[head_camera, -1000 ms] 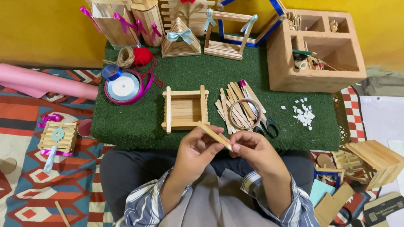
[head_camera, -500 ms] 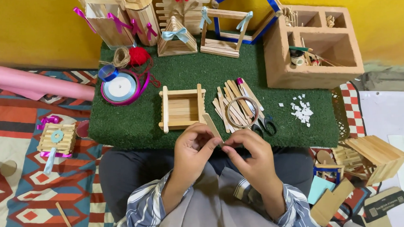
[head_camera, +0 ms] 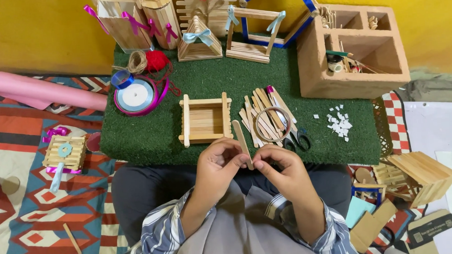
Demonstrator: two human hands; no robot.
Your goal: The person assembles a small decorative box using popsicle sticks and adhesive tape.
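Both hands, left hand [head_camera: 218, 165] and right hand [head_camera: 280, 171], pinch one wooden craft stick [head_camera: 242, 144] at lower centre; uneven finger pressure may snap it or drop it onto the open stick box [head_camera: 205, 119].

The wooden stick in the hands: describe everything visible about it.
The wooden stick is a flat, pale craft stick with rounded ends, plain and unpainted. It stands nearly upright in the picture, leaning slightly left at the top. The left hand and right hand pinch its lower end; its upper end overlaps the green mat.
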